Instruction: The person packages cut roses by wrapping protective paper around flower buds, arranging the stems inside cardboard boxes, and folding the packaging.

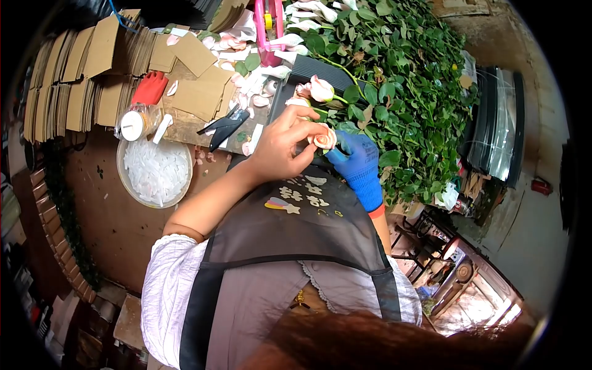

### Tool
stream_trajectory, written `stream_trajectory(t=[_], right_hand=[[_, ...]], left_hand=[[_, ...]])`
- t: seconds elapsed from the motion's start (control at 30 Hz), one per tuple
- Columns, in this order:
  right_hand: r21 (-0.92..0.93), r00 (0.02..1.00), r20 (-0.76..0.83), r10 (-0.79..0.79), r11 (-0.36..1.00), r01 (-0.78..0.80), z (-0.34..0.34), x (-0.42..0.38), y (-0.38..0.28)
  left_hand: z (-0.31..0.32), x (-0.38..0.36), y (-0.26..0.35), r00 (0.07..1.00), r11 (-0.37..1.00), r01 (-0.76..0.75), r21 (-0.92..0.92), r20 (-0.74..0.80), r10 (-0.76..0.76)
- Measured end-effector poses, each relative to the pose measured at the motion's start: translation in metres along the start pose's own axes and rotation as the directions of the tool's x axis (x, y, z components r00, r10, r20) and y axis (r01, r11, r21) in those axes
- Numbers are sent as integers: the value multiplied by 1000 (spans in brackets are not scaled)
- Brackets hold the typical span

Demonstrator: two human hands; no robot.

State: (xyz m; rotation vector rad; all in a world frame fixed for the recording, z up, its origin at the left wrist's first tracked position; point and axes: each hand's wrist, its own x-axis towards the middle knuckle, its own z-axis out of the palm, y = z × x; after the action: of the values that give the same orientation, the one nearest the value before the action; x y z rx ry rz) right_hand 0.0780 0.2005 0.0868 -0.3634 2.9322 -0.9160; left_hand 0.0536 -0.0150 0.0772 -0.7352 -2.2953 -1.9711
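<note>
Resting against the front edge of the cluttered table (185, 126), a peach rose (325, 138) is held between both hands. The bloom is pinched at its outer petals by the fingertips of the bare left hand (280, 143), which is curled closed around it. The right hand (357, 161), covered by a blue glove, is wrapped shut around the stem just below the bloom. A second rose (320, 89) is seen just above, beside a pile of green leafy stems (407, 80). Further left, black scissors (223, 126), a round tray of white tubes (155, 172) and stacked cardboard pieces (80, 80) are laid out.
</note>
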Motion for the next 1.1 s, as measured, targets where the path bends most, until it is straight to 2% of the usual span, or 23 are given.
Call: stream_trajectory(t=[0.2,0.3,0.4,0.5,0.8,0.9,1.0,1.1], right_hand=[[26,999,-1,43,999,-43,1,0,-4],[50,999,-2,46,998,-46,1,1,-6],[-1,999,-6,33,999,-33,2,0,-5],[28,999,-1,46,999,-46,1,1,-7],[-154,999,14,46,987,-44,3,5,-13],[-102,999,-9,35,994,-36,7,6,-11],[-164,999,-8,38,986,-39,9,5,-10],[-197,1000,-26,-3,980,-2,11,5,-9]], left_hand=[[-3,-4,-2,1000,1000,-3,24,-9,3],[-6,-7,-2,999,999,-9,-45,50,12],[-2,-12,-10,1000,1000,-22,-8,5,22],[4,-12,-10,995,999,27,24,-96,-24],[-6,-14,1,995,995,92,44,-28,-91],[-7,-16,1,995,994,103,47,-3,-103],[-7,-16,9,989,989,149,-10,0,-149],[-4,-18,5,985,985,172,7,-5,-172]])
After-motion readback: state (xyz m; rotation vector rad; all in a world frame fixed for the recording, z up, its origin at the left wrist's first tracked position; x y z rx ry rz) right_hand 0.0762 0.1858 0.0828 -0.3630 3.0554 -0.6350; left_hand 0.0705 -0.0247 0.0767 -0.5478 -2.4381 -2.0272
